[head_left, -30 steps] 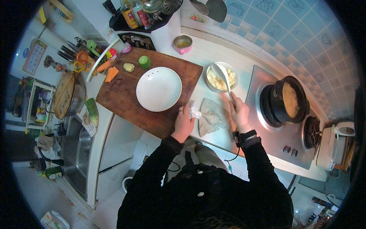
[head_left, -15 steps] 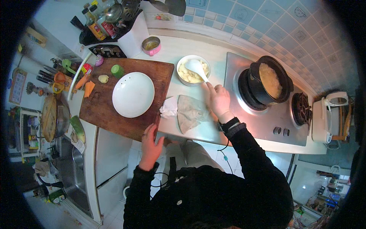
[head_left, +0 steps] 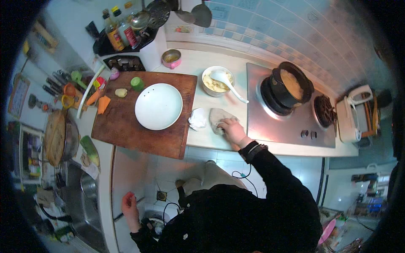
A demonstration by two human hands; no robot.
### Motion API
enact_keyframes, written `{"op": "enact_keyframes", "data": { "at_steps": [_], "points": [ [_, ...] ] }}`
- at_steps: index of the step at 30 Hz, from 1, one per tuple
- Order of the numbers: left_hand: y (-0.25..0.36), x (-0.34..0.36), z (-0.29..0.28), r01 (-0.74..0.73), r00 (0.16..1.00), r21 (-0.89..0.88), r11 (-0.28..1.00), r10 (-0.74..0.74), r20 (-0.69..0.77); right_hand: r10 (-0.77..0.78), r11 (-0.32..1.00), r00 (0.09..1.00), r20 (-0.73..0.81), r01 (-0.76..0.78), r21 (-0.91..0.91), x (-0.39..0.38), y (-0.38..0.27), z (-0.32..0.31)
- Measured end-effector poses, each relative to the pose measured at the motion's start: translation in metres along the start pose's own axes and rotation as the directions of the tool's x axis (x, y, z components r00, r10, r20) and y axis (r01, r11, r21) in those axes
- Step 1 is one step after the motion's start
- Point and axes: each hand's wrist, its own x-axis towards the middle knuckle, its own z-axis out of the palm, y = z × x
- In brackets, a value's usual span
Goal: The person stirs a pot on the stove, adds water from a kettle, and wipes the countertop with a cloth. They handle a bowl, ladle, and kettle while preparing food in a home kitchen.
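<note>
My right hand is closed on a greyish-beige cloth, bunching it on the counter just left of the stove. Beside the cloth lies a crumpled white tissue. Behind them stands a bowl of pale yellow chunks, with a white spoon resting in it and its handle hanging over the rim towards the stove. Low at the left, away from the counter, my left hand hangs in the air with loosely bent fingers and nothing in it.
A wooden cutting board carries a white plate, a green vegetable piece and orange slices. A black pot with pale contents sits on the stove. The sink is at left.
My right hand has left the spoon handle and come down onto the cloth, which is now bunched up. My left hand has moved from the board's edge down and left.
</note>
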Motion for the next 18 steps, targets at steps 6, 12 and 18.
{"op": "enact_keyframes", "data": {
  "at_steps": [6,12,18],
  "points": [
    [0.051,0.017,0.028,-0.019,0.957,0.186,0.982,-0.036,0.287,0.504,0.847,0.843,-0.189,-0.525,-0.082,-0.018,0.079,-0.043],
    [0.164,0.044,0.203,-0.179,0.505,-0.063,0.982,0.147,0.850,0.368,0.916,0.922,-0.122,-0.382,-0.121,0.055,0.174,-0.010],
    [0.228,0.109,0.385,0.357,0.555,-0.134,0.925,-0.095,0.826,0.425,0.888,0.877,-0.225,-0.452,-0.087,0.140,0.245,-0.018]
  ]
}}
